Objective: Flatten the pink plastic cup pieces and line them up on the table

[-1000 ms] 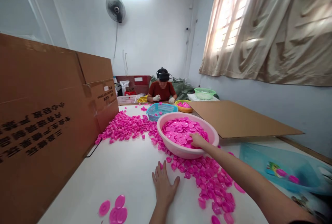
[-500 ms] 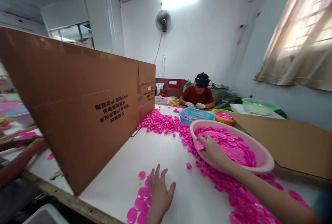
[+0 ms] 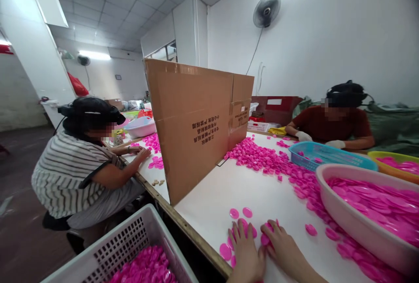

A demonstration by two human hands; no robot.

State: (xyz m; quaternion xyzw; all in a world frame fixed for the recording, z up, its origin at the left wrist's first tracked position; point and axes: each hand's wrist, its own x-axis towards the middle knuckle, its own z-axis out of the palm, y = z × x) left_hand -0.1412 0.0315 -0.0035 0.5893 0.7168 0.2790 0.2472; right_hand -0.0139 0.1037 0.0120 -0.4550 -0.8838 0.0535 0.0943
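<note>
My left hand (image 3: 245, 252) lies with spread fingers over a small group of flat pink plastic discs (image 3: 225, 251) on the white tabletop (image 3: 262, 191). Close beside it, my right hand (image 3: 285, 248) has its fingers curled on a pink disc (image 3: 266, 238), partly covered by them. Whether more discs are under those fingers I cannot tell. Farther right, a pale pink basin (image 3: 347, 226) is heaped with similar pink discs (image 3: 376, 195).
A cardboard sheet (image 3: 193, 152) stands upright across the table. Small pink pieces (image 3: 258, 156) lie strewn past a blue basket (image 3: 340, 154). A white crate (image 3: 176, 241) of pink pieces stands below the table edge. One co-worker (image 3: 88, 160) sits left, another (image 3: 330, 121) across.
My right hand has come from the basin's near rim with a pink disc to beside my left hand. The view has swung left, bringing the white crate and the left co-worker into sight.
</note>
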